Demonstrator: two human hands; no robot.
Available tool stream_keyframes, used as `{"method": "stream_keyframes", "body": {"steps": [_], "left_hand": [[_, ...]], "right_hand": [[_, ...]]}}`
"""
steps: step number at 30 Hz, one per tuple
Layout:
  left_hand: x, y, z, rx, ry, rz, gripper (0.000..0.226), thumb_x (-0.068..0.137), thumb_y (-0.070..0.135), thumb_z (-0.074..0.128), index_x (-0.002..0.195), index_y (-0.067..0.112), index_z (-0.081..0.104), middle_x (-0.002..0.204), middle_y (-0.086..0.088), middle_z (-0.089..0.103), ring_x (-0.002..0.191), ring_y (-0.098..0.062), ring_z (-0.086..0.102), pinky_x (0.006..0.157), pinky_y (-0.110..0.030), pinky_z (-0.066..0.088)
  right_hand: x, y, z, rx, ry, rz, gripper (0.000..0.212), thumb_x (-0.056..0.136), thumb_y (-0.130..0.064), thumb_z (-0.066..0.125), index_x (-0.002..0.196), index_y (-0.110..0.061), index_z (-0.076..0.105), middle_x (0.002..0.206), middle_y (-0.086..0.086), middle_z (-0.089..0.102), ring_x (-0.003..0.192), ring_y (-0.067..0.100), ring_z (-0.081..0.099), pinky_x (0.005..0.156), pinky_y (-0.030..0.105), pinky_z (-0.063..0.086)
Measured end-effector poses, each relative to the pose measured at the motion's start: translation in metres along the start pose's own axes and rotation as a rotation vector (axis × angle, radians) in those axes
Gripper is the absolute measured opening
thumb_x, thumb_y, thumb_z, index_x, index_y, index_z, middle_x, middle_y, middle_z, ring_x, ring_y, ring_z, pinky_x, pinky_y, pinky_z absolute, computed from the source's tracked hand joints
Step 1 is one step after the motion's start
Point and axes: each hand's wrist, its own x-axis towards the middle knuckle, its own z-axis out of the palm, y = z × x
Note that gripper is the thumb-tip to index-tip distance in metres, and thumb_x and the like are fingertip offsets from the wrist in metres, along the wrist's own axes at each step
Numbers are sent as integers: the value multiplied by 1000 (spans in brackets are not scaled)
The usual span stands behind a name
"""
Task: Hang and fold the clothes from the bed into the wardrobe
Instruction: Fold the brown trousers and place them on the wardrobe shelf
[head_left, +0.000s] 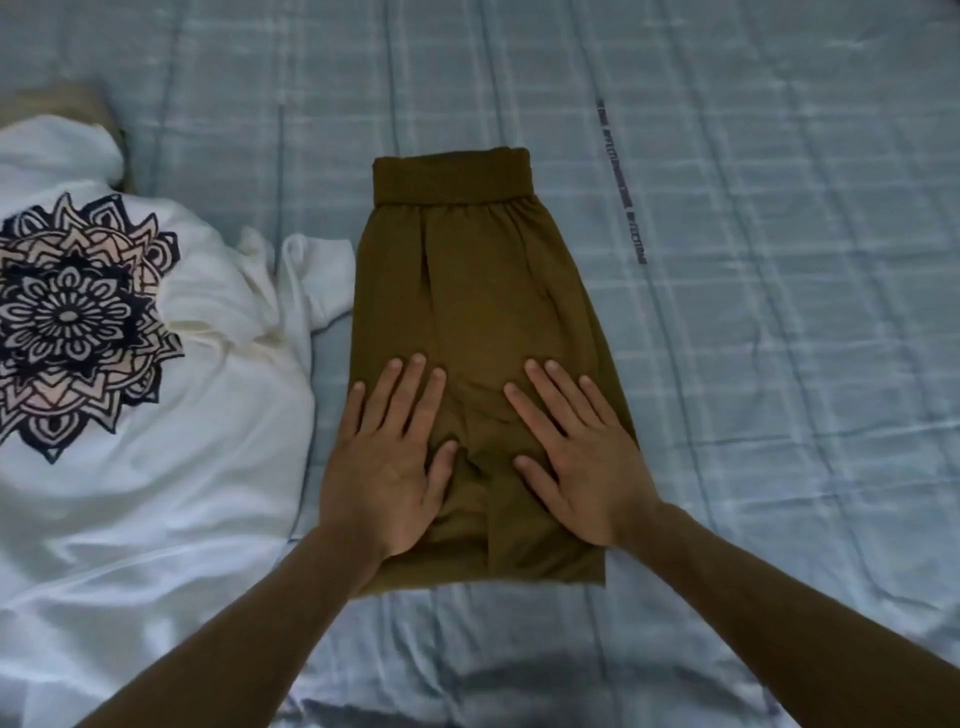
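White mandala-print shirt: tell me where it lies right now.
In the head view, the white shirt lies crumpled on the bed at the far left, just left of the olive garment that both hands press flat.

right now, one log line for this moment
step: smoothing | left hand: flat on olive shorts | right hand: flat on shorts | white shirt: left of shorts | surface: bed

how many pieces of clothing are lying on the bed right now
2 for certain. The olive folded garment lies mid-bed under the left hand and right hand. The white mandala-print shirt lies crumpled to its left. A tan edge behind the shirt may be a third item.
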Motion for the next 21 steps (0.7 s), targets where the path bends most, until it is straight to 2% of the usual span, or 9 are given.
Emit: {"method": "stream_keyframes", "body": {"steps": [2,4,6,7,10,13,15,18,21], "left_hand": [[-2,3,-13,-53,-4,-1,65,100,52,22,156,20,23,164,-3,19,152,-22,14,121,-50,16],[-13,5,-25,-111,14,7,63,99,50,28,151,16,36,159,-7,31,148,-26,24,120,-53,21],[-33,6,-32,-124,54,45,59,97,50,36,142,14,49,151,-9,44,142,-28,35,117,-53,26],[-45,7,-34,-123,67,74,57,96,51,40,138,14,54,147,-8,49,139,-28,38,116,-51,27],[-77,9,-40,-143,59,157,59,91,57,48,130,14,61,141,-5,55,131,-27,47,111,-48,32],[-97,7,-46,-212,10,146,63,89,61,50,131,15,60,142,-5,53,128,-26,49,106,-46,40],[-104,5,-49,-309,46,56,56,92,53,50,132,14,58,141,-4,52,126,-24,48,103,-44,44],[-107,-3,-52,-492,179,-190,29,98,19,53,126,11,57,123,-7,59,108,-21,51,92,-40,49],[-103,-12,-54,-663,210,-388,31,91,-5,54,117,9,63,103,-6,67,90,-18,59,84,-32,49]], "right_hand": [[-2,-5,-14,93,-4,33,64,101,-49,36,156,-21,20,165,3,10,152,17,3,123,44,13],[-14,-14,-25,250,79,146,58,100,-40,47,151,-16,34,160,6,27,149,21,21,121,40,22],[-37,-23,-31,321,229,303,46,98,-35,51,139,-15,49,140,5,51,127,20,47,107,40,42],[-51,-27,-33,356,261,389,42,97,-39,51,132,-18,53,126,1,57,112,17,54,96,37,49],[-87,-39,-36,523,165,602,41,86,-53,62,114,-23,58,95,-9,60,84,5,58,75,27,52],[-105,-52,-31,505,68,675,41,72,-50,79,99,-27,58,88,-13,58,81,3,56,73,22,48],[-106,-59,-29,526,64,723,40,69,-45,84,94,-28,58,84,-13,59,78,4,56,71,19,46],[-103,-62,-27,552,81,751,28,72,-30,85,79,-26,58,73,-9,59,68,5,56,62,15,40],[-104,-63,-26,580,121,741,29,76,-17,81,68,-25,54,66,-7,57,63,7,54,60,16,37]]}}
